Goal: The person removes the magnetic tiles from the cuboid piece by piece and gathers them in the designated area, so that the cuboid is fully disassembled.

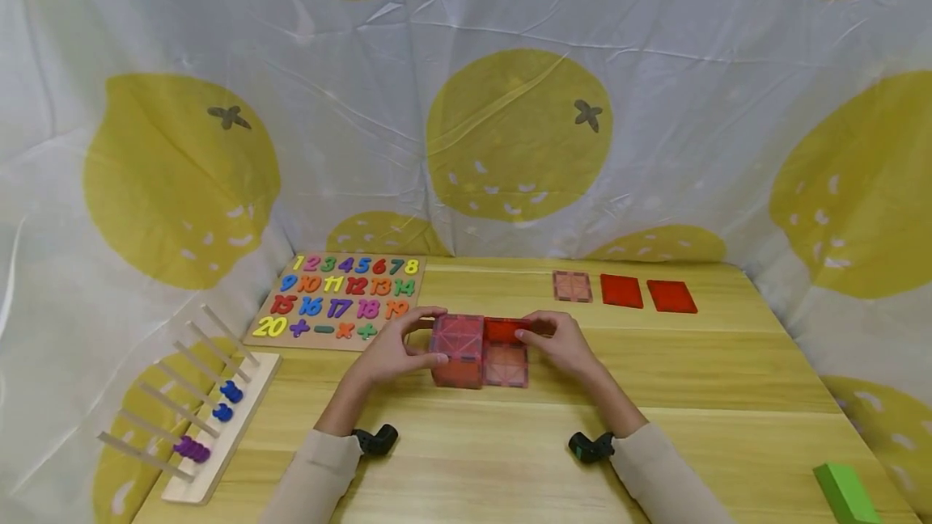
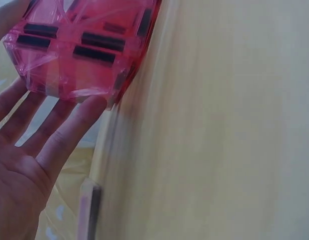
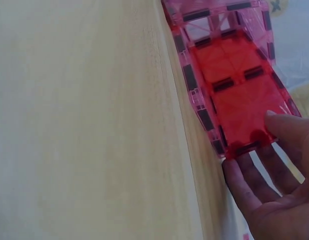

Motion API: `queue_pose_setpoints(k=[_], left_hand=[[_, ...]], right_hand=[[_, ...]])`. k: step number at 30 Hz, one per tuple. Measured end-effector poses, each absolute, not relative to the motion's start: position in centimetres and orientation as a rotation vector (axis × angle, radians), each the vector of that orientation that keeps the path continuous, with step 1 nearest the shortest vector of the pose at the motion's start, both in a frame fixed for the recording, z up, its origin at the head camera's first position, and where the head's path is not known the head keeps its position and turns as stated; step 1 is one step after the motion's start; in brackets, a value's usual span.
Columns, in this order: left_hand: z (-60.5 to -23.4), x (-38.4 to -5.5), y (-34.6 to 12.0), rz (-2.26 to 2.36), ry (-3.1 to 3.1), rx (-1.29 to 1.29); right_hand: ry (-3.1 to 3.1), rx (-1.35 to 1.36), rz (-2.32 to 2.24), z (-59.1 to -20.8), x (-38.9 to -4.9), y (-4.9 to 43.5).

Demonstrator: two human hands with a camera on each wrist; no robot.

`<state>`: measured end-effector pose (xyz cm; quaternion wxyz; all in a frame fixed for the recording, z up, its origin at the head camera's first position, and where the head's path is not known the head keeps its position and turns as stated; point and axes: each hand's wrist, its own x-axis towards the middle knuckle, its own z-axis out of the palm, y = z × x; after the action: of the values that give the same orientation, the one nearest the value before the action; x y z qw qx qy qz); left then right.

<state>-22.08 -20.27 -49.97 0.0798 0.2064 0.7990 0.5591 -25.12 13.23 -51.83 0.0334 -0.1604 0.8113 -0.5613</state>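
Red tile [image 3: 244, 110] pinched, R hand [image 1: 559, 338]; L hand [image 1: 396, 348] grips pink box [image 1: 457, 356]; num. board [image 1: 298, 297] at L.

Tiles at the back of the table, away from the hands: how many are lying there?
3, in a row at the back right of the table: a pink tile on the left, a red tile in the middle, another red tile on the right. None looks hidden.

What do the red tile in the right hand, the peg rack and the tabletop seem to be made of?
Red tile: probably glossy plastic; it looks see-through, with dark strips along its edges.
Peg rack: likely smooth, unpainted wood, judging by its pale tan colour.
Tabletop: satin wood or laminate, given the grain streaks; can't tell which.
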Motion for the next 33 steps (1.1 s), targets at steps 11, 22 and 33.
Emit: queue_pose_setpoints(k=[11, 22, 33], left_hand=[[-49.4, -22.2, -20.6, 1.603, 2.398, 0.591], [-48.4, -22.4, -20.8, 1.553, 2.416, 0.609], [-48.8, -22.3, -20.5, 1.583, 2.368, 0.592]], right_hand=[[2.534, -0.495, -1.725, -52.2, -25.3, 13.2], [2.480, -0.302, -1.809, -51.7, -25.3, 15.0], [2.604, -0.149, -1.690, -51.0, -25.4, 19.9]])
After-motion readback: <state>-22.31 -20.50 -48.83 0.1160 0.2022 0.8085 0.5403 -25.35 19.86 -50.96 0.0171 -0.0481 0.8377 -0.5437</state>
